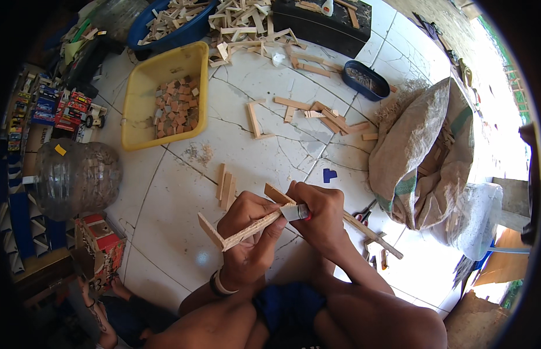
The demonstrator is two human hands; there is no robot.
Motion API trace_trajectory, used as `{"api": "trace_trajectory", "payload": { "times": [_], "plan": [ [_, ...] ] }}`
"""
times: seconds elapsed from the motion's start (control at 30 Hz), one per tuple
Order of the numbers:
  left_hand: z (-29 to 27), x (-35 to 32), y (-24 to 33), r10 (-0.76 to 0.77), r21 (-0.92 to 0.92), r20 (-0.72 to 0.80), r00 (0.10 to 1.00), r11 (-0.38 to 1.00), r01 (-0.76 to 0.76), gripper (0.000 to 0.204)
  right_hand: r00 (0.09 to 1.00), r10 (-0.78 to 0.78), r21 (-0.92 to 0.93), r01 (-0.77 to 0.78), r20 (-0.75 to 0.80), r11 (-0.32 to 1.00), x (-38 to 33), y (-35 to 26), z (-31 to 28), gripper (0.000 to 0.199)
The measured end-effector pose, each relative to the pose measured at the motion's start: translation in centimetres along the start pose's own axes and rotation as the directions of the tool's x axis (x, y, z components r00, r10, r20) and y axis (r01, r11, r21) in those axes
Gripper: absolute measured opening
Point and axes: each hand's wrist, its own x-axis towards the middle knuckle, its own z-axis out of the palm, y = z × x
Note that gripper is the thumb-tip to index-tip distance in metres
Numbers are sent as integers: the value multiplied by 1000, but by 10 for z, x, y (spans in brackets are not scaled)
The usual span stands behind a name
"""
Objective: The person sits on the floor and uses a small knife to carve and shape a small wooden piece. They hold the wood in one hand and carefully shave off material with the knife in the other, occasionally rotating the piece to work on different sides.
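Above my lap, my left hand (246, 224) is closed around a U-shaped piece made of thin wooden strips (253, 231). Its two short ends stick up from the longer strip, one at the left and one by my right hand. My right hand (320, 215) grips a knife with a broad metal blade (292, 212). That blade lies against the wood near the right corner of the piece; my fingers hide most of the handle. On the tiles just beyond my left hand lie a few loose wooden strips (226, 186).
A yellow tub (129, 110) holds small wood blocks. Behind are a blue basin (136, 32), heaped strips and a black box (323, 26). A sack (407, 145) stands right, scissors (363, 215) nearer. A plastic jar (78, 180) stands left; another person's arm (98, 314) shows lower left.
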Motion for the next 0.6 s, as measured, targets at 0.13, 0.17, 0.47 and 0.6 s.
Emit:
{"api": "trace_trajectory", "payload": {
  "times": [0.13,0.17,0.47,0.6],
  "plan": [
    [13,0,-1,-34,-36,-130,991,999,30,6,999,9,-46,-11,-49,999,1,10,6,18],
    [16,1,-2,-29,-57,-144,989,998,21,6,998,0,-53,-4,-64,999,1,12,7,18],
    [24,3,-3,36,50,-187,982,998,-28,8,991,10,-77,-20,-133,997,0,28,10,14],
    [27,4,-2,10,8,-197,980,1000,-9,9,990,37,-77,-47,-135,996,0,28,7,14]
  ]
}}
